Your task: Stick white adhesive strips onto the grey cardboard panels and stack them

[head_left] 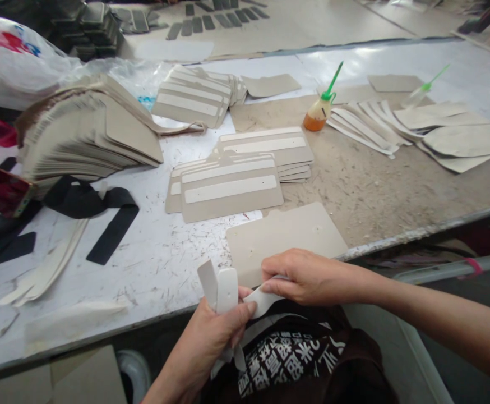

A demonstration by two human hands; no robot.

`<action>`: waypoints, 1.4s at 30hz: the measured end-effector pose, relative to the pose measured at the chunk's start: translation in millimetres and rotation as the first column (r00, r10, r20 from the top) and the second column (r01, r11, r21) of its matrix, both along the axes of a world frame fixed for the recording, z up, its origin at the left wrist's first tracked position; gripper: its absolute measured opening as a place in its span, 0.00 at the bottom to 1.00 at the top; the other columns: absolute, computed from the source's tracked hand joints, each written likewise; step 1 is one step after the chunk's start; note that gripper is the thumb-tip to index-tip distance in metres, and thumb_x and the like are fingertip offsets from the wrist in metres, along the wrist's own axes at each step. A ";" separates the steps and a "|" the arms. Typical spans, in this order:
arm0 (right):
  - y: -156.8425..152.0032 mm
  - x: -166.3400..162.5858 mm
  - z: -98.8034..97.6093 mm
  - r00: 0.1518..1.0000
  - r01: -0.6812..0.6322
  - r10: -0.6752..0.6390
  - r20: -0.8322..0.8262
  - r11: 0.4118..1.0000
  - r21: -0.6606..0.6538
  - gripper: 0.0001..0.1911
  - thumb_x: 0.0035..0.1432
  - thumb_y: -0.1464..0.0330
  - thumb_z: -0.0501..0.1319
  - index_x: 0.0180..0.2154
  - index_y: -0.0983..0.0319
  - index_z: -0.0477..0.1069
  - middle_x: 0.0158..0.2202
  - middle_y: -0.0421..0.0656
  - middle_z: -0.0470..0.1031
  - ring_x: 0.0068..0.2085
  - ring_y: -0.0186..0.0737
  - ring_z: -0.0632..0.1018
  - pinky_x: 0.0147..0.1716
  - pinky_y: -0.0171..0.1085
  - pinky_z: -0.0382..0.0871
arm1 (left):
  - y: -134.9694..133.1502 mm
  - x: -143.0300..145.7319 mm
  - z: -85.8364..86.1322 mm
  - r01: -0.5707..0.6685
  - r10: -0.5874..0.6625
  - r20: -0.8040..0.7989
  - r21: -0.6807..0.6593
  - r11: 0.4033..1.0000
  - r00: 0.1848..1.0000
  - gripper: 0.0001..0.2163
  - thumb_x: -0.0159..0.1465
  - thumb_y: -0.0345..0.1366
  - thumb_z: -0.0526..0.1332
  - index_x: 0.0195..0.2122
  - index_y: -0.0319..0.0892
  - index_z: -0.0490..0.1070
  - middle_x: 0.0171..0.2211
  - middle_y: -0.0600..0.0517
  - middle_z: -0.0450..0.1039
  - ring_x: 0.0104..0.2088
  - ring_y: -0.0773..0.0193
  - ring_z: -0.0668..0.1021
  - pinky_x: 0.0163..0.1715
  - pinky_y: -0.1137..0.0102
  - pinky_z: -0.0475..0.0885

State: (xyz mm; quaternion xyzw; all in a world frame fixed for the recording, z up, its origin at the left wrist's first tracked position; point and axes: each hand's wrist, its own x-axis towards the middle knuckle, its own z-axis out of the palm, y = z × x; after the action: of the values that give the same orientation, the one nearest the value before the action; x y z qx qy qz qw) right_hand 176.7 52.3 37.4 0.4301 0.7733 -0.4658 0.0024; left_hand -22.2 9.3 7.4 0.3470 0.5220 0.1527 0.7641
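Several off-white strips (227, 290) with small holes are pinched in my left hand (215, 331), their ends sticking up past the fingers and others hanging below. My right hand (297, 275) grips the far end of one strip, which bends between the two hands over my lap. Just beyond them, a flat beige panel (287, 235) with small holes lies at the table's near edge, partly covered by my right hand. Further in, overlapping beige panels (232, 207) bear pale strips across their faces.
A thick fanned stack of panels (89, 134) stands at left, near black straps (114, 213) and a phone (7, 191). A glue bottle (318, 112) with a green nozzle stands beside loose strips (366, 126). Further pieces (467, 137) lie right.
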 end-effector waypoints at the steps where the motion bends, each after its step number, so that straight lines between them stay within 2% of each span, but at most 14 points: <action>1: -0.8 -0.3 0.1 1.000 0.004 -0.004 -0.008 1.000 -0.025 0.11 0.60 0.65 0.55 0.28 0.63 0.68 0.24 0.38 0.68 0.26 0.31 0.66 0.25 0.29 0.53 | -1.8 -0.6 0.9 -0.004 0.004 0.020 0.001 1.000 1.000 0.15 0.53 0.47 0.62 0.32 0.39 0.70 0.12 0.60 0.57 0.16 0.74 0.57 0.19 0.73 0.49; 7: -12.8 -1.3 -2.0 0.992 0.039 -0.053 -0.111 0.992 -0.123 0.10 0.60 0.65 0.54 0.29 0.63 0.68 0.24 0.37 0.66 0.26 0.30 0.66 0.25 0.29 0.55 | -17.4 1.7 6.2 -0.105 0.105 0.142 -0.010 0.994 0.984 0.11 0.56 0.45 0.61 0.30 0.41 0.67 0.13 0.61 0.55 0.17 0.74 0.56 0.21 0.73 0.49; 12: -26.2 -3.4 -1.1 0.982 0.126 -0.137 -0.128 0.988 -0.093 0.10 0.61 0.65 0.52 0.31 0.63 0.67 0.26 0.37 0.68 0.28 0.31 0.67 0.27 0.29 0.57 | -21.8 2.4 7.6 -0.134 0.129 0.124 0.029 0.991 0.984 0.11 0.56 0.45 0.61 0.30 0.42 0.67 0.13 0.61 0.55 0.17 0.73 0.56 0.20 0.73 0.49; 16: -37.4 -5.7 4.8 0.994 0.097 -0.086 -0.066 0.980 0.176 0.12 0.63 0.65 0.51 0.30 0.63 0.67 0.27 0.39 0.69 0.29 0.32 0.67 0.28 0.31 0.57 | -22.5 -0.1 15.1 -0.084 0.093 -0.032 0.201 0.976 0.995 0.10 0.53 0.43 0.64 0.30 0.43 0.68 0.18 0.59 0.60 0.21 0.71 0.63 0.23 0.75 0.59; 18: -44.4 -7.5 8.6 0.999 0.050 -0.043 -0.026 0.914 0.402 0.13 0.64 0.66 0.49 0.29 0.63 0.67 0.27 0.41 0.69 0.28 0.33 0.66 0.27 0.33 0.56 | -27.0 0.3 16.9 -0.065 0.135 -0.157 0.385 0.921 0.978 0.07 0.55 0.41 0.63 0.30 0.44 0.69 0.19 0.58 0.62 0.22 0.70 0.65 0.24 0.74 0.62; 20: -51.8 -9.6 12.2 1.000 -0.020 0.016 0.012 0.791 0.612 0.14 0.64 0.69 0.47 0.31 0.62 0.68 0.25 0.42 0.68 0.26 0.35 0.65 0.25 0.35 0.54 | -34.4 2.3 14.9 -0.056 0.261 -0.241 0.625 0.778 0.935 0.04 0.57 0.38 0.61 0.29 0.45 0.71 0.20 0.57 0.66 0.22 0.69 0.68 0.24 0.73 0.64; 22: -59.0 -11.9 14.0 0.996 -0.075 0.083 0.026 0.671 0.738 0.15 0.64 0.72 0.45 0.35 0.62 0.70 0.24 0.42 0.68 0.26 0.36 0.65 0.25 0.37 0.54 | -42.3 4.7 9.5 -0.071 0.432 -0.199 0.843 0.533 0.879 0.02 0.57 0.32 0.61 0.31 0.45 0.72 0.24 0.55 0.72 0.24 0.67 0.72 0.27 0.73 0.67; 23: -62.5 -13.1 13.6 0.994 -0.078 0.113 0.009 0.622 0.779 0.16 0.64 0.73 0.45 0.37 0.62 0.70 0.24 0.42 0.68 0.25 0.36 0.65 0.25 0.37 0.54 | -45.7 5.3 6.1 -0.070 0.496 -0.151 0.914 0.399 0.855 0.05 0.56 0.29 0.61 0.33 0.45 0.72 0.26 0.55 0.73 0.26 0.67 0.74 0.29 0.72 0.68; 25: -68.8 -15.8 9.8 0.988 -0.037 0.147 -0.054 0.555 0.831 0.15 0.63 0.75 0.46 0.39 0.65 0.70 0.24 0.42 0.68 0.25 0.36 0.65 0.24 0.38 0.55 | -50.1 4.6 -0.6 -0.014 0.555 -0.094 0.982 0.187 0.827 0.10 0.56 0.24 0.61 0.38 0.44 0.72 0.29 0.54 0.74 0.29 0.67 0.75 0.32 0.72 0.70; 27: -74.2 -19.0 3.0 0.982 0.016 0.153 -0.109 0.511 0.859 0.12 0.61 0.75 0.49 0.38 0.66 0.70 0.24 0.42 0.69 0.25 0.36 0.65 0.24 0.38 0.56 | -51.5 1.5 -5.6 0.110 0.558 -0.111 0.993 0.035 0.822 0.12 0.55 0.21 0.61 0.40 0.40 0.71 0.31 0.53 0.74 0.31 0.68 0.76 0.34 0.73 0.71; 30: -80.2 -24.5 -6.5 0.982 0.038 0.144 -0.124 0.491 0.871 0.08 0.58 0.76 0.53 0.37 0.67 0.70 0.26 0.42 0.69 0.27 0.36 0.67 0.25 0.38 0.58 | -50.8 -3.6 -8.3 0.210 0.555 -0.131 0.974 -0.081 0.822 0.14 0.53 0.19 0.62 0.41 0.36 0.70 0.32 0.51 0.74 0.32 0.67 0.76 0.35 0.72 0.73; 35: -84.3 -32.9 -9.0 0.976 0.076 0.144 -0.161 0.469 0.880 0.11 0.58 0.76 0.51 0.34 0.68 0.72 0.26 0.44 0.69 0.26 0.37 0.68 0.24 0.38 0.59 | -52.8 0.8 -7.8 0.226 0.567 -0.116 0.966 -0.127 0.815 0.14 0.54 0.20 0.61 0.41 0.36 0.70 0.31 0.51 0.73 0.31 0.66 0.75 0.34 0.71 0.73; 37: -85.3 -35.1 -8.2 0.974 0.091 0.142 -0.178 0.474 0.876 0.12 0.58 0.76 0.50 0.34 0.68 0.72 0.26 0.45 0.70 0.27 0.37 0.68 0.25 0.38 0.61 | -55.8 6.3 -8.1 0.173 0.602 -0.075 0.979 -0.107 0.795 0.13 0.54 0.20 0.61 0.40 0.39 0.70 0.32 0.52 0.73 0.32 0.66 0.75 0.33 0.71 0.73; 42: -87.5 -37.4 -10.9 0.976 0.095 0.127 -0.177 0.486 0.869 0.11 0.58 0.76 0.50 0.36 0.68 0.72 0.27 0.44 0.70 0.28 0.38 0.69 0.27 0.38 0.62 | -61.3 15.7 -8.8 0.000 0.671 -0.075 0.994 0.110 0.738 0.08 0.56 0.28 0.62 0.36 0.45 0.72 0.32 0.53 0.74 0.33 0.63 0.76 0.34 0.68 0.72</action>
State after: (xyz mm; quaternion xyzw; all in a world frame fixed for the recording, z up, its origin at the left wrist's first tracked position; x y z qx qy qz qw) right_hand 139.2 -35.1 26.5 0.3109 0.9016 -0.0532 -0.2960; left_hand -6.5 -52.0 -1.4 0.6311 0.5577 0.5214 0.1372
